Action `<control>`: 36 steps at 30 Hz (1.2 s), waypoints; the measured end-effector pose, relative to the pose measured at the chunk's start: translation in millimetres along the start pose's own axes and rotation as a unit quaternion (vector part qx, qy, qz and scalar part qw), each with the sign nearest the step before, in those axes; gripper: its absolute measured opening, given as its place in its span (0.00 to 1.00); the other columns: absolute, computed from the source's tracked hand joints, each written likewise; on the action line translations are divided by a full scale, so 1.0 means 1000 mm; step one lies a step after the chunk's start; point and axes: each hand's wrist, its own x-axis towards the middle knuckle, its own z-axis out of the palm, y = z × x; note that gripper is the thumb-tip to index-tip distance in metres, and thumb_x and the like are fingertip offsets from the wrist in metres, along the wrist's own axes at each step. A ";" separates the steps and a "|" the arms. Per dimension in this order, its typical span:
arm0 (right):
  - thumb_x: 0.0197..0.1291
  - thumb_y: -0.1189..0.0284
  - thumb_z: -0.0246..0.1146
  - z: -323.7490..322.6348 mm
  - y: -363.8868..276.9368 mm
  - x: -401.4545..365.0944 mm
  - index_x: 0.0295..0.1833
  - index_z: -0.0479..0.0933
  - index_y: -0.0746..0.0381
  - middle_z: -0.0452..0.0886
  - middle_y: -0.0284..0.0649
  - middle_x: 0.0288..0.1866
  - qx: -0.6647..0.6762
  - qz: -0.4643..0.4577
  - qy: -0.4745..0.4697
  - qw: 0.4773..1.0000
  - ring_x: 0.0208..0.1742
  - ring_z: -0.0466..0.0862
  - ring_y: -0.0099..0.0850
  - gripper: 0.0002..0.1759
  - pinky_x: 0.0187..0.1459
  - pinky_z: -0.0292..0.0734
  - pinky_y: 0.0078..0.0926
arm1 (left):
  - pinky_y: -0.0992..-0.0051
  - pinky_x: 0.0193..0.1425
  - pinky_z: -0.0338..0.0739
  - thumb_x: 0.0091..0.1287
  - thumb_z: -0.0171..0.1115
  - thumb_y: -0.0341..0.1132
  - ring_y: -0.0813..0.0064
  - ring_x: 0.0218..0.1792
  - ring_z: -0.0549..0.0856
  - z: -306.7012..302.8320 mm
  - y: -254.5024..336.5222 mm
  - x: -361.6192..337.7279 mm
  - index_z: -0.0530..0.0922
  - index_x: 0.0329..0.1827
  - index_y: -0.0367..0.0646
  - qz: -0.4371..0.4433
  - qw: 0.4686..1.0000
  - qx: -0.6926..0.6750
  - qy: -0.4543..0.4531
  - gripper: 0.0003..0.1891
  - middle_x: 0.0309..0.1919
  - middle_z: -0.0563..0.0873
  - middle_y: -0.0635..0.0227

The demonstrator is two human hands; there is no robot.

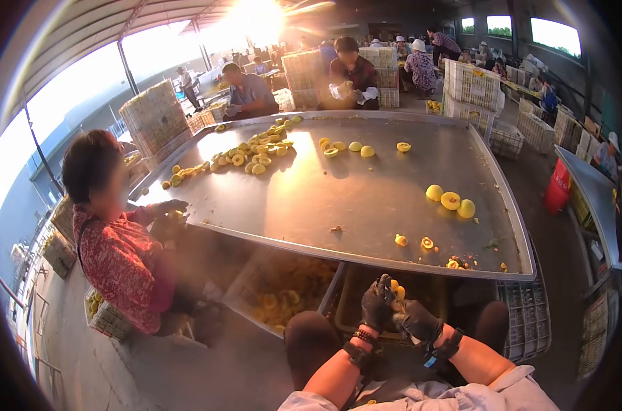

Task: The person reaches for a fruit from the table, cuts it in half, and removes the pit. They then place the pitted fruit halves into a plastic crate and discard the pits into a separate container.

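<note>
Both of my hands wear dark gloves and meet above my lap, just below the near edge of the metal table. My left hand is closed around a yellow peach piece. Pressed up against it, my right hand is closed too; a small pale end shows beneath its fingers, but what it grips is hidden. On the table ahead lie peach halves in a group of three. Nearer to me are smaller cut pieces and scattered scraps.
A pile of peach halves lies at the table's far left. Under the table, a crate holds yellow fruit. A person in a red patterned top sits at the left; others sit across the table. Crates are stacked behind, near a red container.
</note>
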 end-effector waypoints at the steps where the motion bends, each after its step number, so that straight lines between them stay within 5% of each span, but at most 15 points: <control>1: 0.60 0.75 0.56 0.003 -0.004 -0.002 0.36 0.72 0.60 0.72 0.29 0.22 0.013 0.006 0.005 1.000 0.19 0.72 0.19 0.01 0.20 0.68 0.19 | 0.65 0.43 0.80 0.68 0.56 0.34 0.60 0.41 0.84 -0.005 0.005 0.004 0.75 0.56 0.35 -0.048 0.998 -0.026 -0.023 0.16 0.42 0.83 0.52; 5: 0.59 0.76 0.57 0.013 -0.001 0.006 0.38 0.73 0.61 0.73 0.29 0.23 -0.074 -0.069 0.030 0.994 0.20 0.73 0.19 0.02 0.22 0.68 0.17 | 0.66 0.42 0.79 0.71 0.52 0.38 0.59 0.38 0.85 -0.009 0.005 0.008 0.75 0.56 0.33 -0.161 0.976 -0.149 0.004 0.18 0.40 0.83 0.50; 8: 0.59 0.75 0.57 0.010 0.031 0.027 0.39 0.73 0.60 0.73 0.30 0.23 -0.280 -0.273 0.122 0.912 0.21 0.73 0.18 0.03 0.23 0.68 0.18 | 0.67 0.41 0.79 0.73 0.48 0.40 0.60 0.36 0.84 0.013 -0.017 0.003 0.79 0.49 0.37 -0.213 0.968 -0.111 0.078 0.16 0.36 0.84 0.56; 11: 0.58 0.74 0.58 0.028 -0.029 0.003 0.39 0.74 0.61 0.75 0.32 0.24 0.096 -0.070 0.088 0.989 0.22 0.75 0.21 0.04 0.23 0.69 0.21 | 0.73 0.30 0.78 0.72 0.49 0.50 0.71 0.27 0.80 0.002 -0.052 0.019 0.76 0.43 0.44 -0.334 0.807 -0.414 0.256 0.17 0.31 0.81 0.66; 13: 0.58 0.72 0.59 0.020 -0.046 0.006 0.38 0.74 0.61 0.76 0.33 0.24 0.068 -0.041 0.113 0.990 0.22 0.76 0.21 0.05 0.23 0.69 0.21 | 0.78 0.24 0.77 0.70 0.49 0.58 0.80 0.22 0.77 -0.030 -0.044 0.033 0.73 0.42 0.48 -0.371 0.744 -0.460 0.312 0.21 0.29 0.79 0.72; 14: 0.58 0.71 0.59 0.012 -0.043 -0.001 0.37 0.74 0.61 0.76 0.34 0.24 0.060 -0.026 0.138 0.988 0.22 0.77 0.22 0.05 0.23 0.69 0.21 | 0.77 0.27 0.78 0.69 0.49 0.61 0.79 0.25 0.79 -0.064 -0.037 0.039 0.74 0.43 0.47 -0.328 0.753 -0.526 0.218 0.24 0.30 0.80 0.72; 18: 0.57 0.67 0.61 -0.046 0.072 0.021 0.40 0.77 0.62 0.80 0.39 0.28 -0.286 0.116 0.007 0.951 0.26 0.80 0.29 0.10 0.29 0.74 0.29 | 0.69 0.48 0.79 0.71 0.51 0.54 0.67 0.50 0.76 -0.099 0.024 0.046 0.64 0.63 0.42 -0.347 0.610 -0.654 0.283 0.27 0.49 0.75 0.59; 21: 0.55 0.64 0.61 -0.065 0.099 0.033 0.49 0.80 0.62 0.84 0.45 0.37 -0.178 0.231 0.057 0.955 0.38 0.85 0.38 0.18 0.40 0.77 0.35 | 0.76 0.46 0.79 0.69 0.55 0.55 0.66 0.52 0.78 -0.084 -0.015 0.051 0.64 0.61 0.40 -0.318 0.693 -0.599 0.245 0.29 0.53 0.74 0.57; 22: 0.57 0.62 0.60 -0.072 0.127 0.035 0.50 0.79 0.62 0.84 0.47 0.38 -0.293 0.147 0.003 0.945 0.36 0.84 0.38 0.19 0.39 0.76 0.35 | 0.79 0.43 0.79 0.68 0.55 0.55 0.69 0.49 0.80 -0.084 0.009 0.053 0.66 0.58 0.40 -0.303 0.745 -0.547 0.233 0.28 0.51 0.75 0.57; 24: 0.61 0.58 0.58 -0.077 0.190 0.045 0.51 0.78 0.62 0.83 0.49 0.41 -0.495 -0.043 -0.103 0.862 0.34 0.83 0.39 0.21 0.37 0.75 0.35 | 0.80 0.39 0.77 0.70 0.53 0.54 0.70 0.45 0.81 -0.075 0.018 0.049 0.67 0.58 0.41 -0.333 0.749 -0.543 0.184 0.26 0.49 0.77 0.57; 25: 0.62 0.61 0.57 -0.070 0.163 0.038 0.46 0.78 0.66 0.82 0.53 0.43 -0.492 -0.008 -0.108 0.864 0.42 0.82 0.45 0.18 0.41 0.75 0.36 | 0.80 0.36 0.77 0.70 0.53 0.54 0.71 0.43 0.82 -0.071 0.020 0.055 0.68 0.58 0.41 -0.341 0.752 -0.542 0.158 0.26 0.47 0.78 0.58; 28: 0.56 0.67 0.59 -0.042 0.012 0.020 0.45 0.78 0.63 0.84 0.47 0.38 -0.536 -0.052 -0.085 0.838 0.41 0.84 0.42 0.13 0.43 0.77 0.36 | 0.81 0.34 0.75 0.71 0.52 0.54 0.72 0.40 0.82 -0.067 0.034 0.057 0.70 0.57 0.42 -0.362 0.757 -0.530 0.124 0.24 0.45 0.80 0.58; 32: 0.53 0.70 0.59 -0.145 -0.083 0.062 0.43 0.78 0.61 0.83 0.45 0.41 -0.605 -0.272 0.132 0.736 0.39 0.83 0.43 0.12 0.41 0.78 0.36 | 0.81 0.33 0.76 0.72 0.51 0.52 0.73 0.39 0.84 -0.054 0.052 0.055 0.72 0.57 0.40 -0.322 0.795 -0.513 0.021 0.23 0.44 0.83 0.61; 33: 0.53 0.71 0.58 -0.179 -0.094 0.079 0.43 0.78 0.61 0.83 0.44 0.41 -0.620 -0.311 0.202 0.691 0.38 0.83 0.43 0.12 0.40 0.78 0.36 | 0.80 0.32 0.76 0.73 0.49 0.51 0.74 0.39 0.83 -0.048 0.051 0.054 0.71 0.58 0.40 -0.353 0.744 -0.567 -0.005 0.23 0.45 0.83 0.60; 36: 0.52 0.69 0.61 -0.246 -0.124 0.120 0.45 0.79 0.60 0.83 0.45 0.44 -0.581 -0.152 0.341 0.723 0.44 0.83 0.43 0.14 0.47 0.77 0.36 | 0.80 0.33 0.77 0.72 0.49 0.51 0.74 0.39 0.84 -0.033 0.057 0.050 0.70 0.59 0.40 -0.367 0.790 -0.487 -0.054 0.24 0.46 0.82 0.59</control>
